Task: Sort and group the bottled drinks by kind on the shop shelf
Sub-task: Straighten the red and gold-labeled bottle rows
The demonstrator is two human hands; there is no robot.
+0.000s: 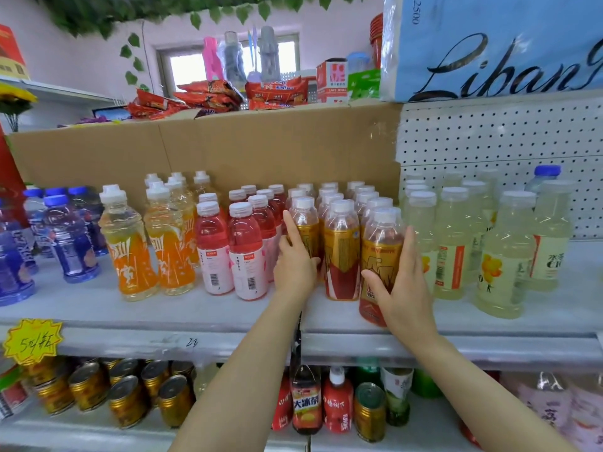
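The right hand (pixel 399 288) wraps its fingers round the front gold bottle (pixel 378 256), which stands upright at the shelf (pixel 163 308) edge. The left hand (pixel 295 261) lays straight fingers against the gold row's left flank, beside the pink bottles (pixel 244 252).

Pink wall (pixel 98 60) behind shelving. Window (pixel 192 65) at back was bright with daylight. Artificial ivy (pixel 130 14) hung along the top. White pegboard panel (pixel 499 135) backed the right section; brown cardboard sheet (pixel 228 148) backed the left. Grey metal shelf (pixel 130 334) ran across.
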